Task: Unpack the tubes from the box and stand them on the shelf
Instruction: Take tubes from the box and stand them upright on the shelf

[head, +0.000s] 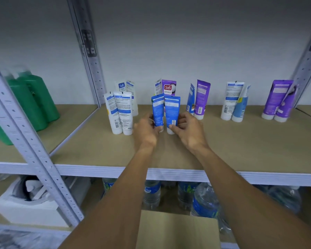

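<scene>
Head view showed left hand and right hand each gripping a blue tube upright on the shelf; many tubes already stood, box contents hidden.

Left hand, right hand and forearms are bare.

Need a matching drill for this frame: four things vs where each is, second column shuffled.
1 blue tubes
2 green bottles
3 water bottles
4 box

A under the shelf
B gripped by left hand and right hand
C bottom edge of view, nearest the camera
D far left of view

Pairs: 1-B, 2-D, 3-A, 4-C
</scene>
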